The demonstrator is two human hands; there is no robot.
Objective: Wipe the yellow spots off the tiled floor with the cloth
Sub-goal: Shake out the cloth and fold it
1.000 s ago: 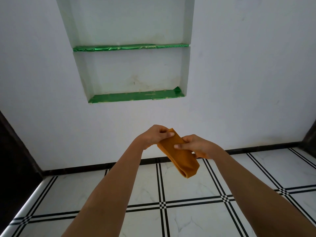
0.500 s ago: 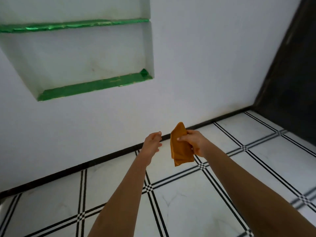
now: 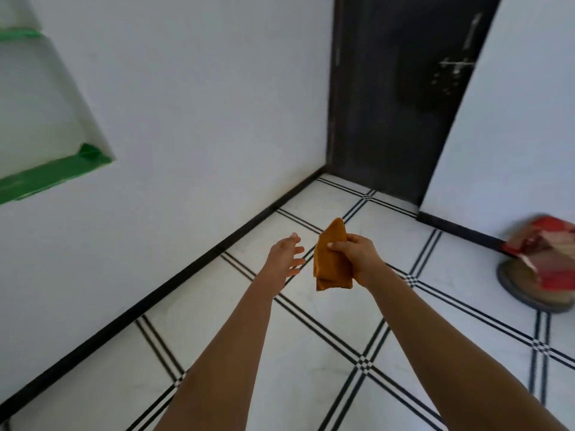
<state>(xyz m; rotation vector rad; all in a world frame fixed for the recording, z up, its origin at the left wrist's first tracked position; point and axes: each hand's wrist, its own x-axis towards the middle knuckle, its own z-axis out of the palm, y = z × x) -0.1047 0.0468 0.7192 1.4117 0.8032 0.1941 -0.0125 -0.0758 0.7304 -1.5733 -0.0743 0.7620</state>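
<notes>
A folded orange cloth (image 3: 329, 259) hangs in the air at the middle of the view, pinched at its right side by my right hand (image 3: 356, 255). My left hand (image 3: 284, 255) is just left of the cloth, fingers spread, holding nothing and apart from it. Below both hands lies the white tiled floor (image 3: 311, 346) with black double lines. No yellow spots show on the tiles in view.
A white wall with a black skirting runs along the left, with a green-lined niche (image 3: 46, 172) at far left. A dark door (image 3: 401, 98) stands in the corner ahead. A round mat with a red bundle (image 3: 541, 269) lies at the right edge.
My left hand let go of the cloth, which now hangs from my right hand alone. The view swung right, bringing the dark door and the red bundle into sight.
</notes>
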